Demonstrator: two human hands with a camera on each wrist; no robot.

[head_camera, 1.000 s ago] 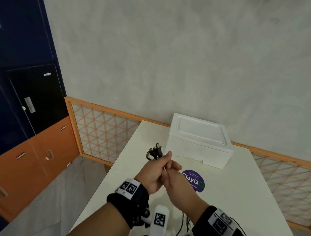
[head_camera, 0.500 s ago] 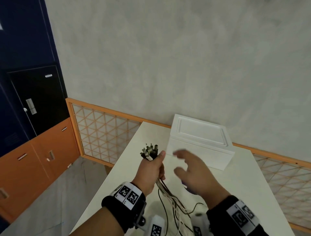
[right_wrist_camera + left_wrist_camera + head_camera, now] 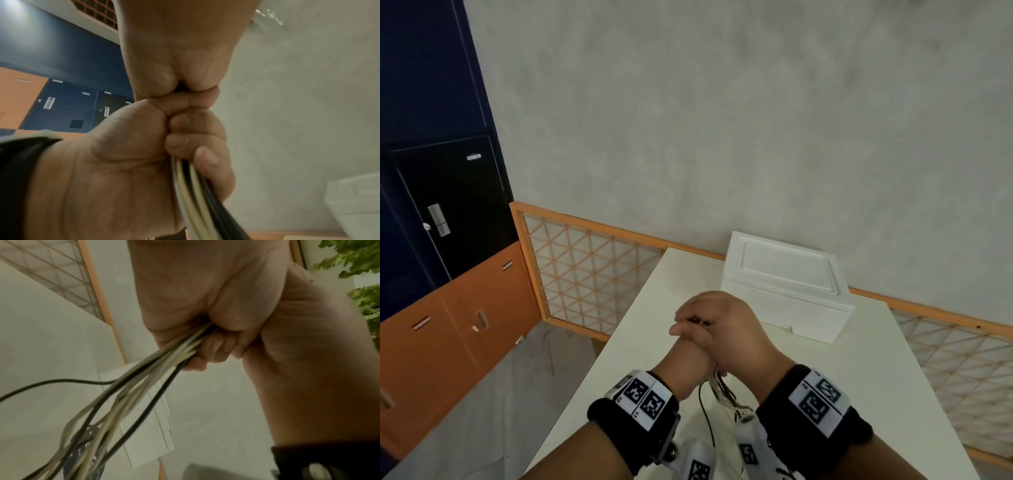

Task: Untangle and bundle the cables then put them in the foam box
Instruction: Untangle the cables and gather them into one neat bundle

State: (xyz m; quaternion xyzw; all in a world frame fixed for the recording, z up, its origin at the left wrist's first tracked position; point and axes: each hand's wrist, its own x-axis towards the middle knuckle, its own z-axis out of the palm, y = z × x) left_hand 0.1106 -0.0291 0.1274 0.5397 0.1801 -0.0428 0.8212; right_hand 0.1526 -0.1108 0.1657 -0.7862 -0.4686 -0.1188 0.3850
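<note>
A bundle of white and black cables (image 3: 719, 387) hangs from my two hands above the white table (image 3: 859, 377). My left hand (image 3: 685, 356) grips the bundle in a fist, its fingers (image 3: 197, 142) curled round the cables (image 3: 195, 194). My right hand (image 3: 722, 318) sits on top of the left, closed over the plug ends and hiding them. In the left wrist view the cables (image 3: 144, 378) fan out downward from the fist toward the table. The white foam box (image 3: 784, 284) stands behind the hands with its lid on.
A round purple sticker (image 3: 88, 451) lies on the table under the hanging cables. An orange-framed lattice rail (image 3: 585, 267) runs behind and left of the table. Orange and dark blue cabinets (image 3: 448, 325) stand at the left, beyond the table edge.
Half a second ago my right hand was open and apart from the left. It has since come over the plug ends and closed on them. The left hand kept its grip.
</note>
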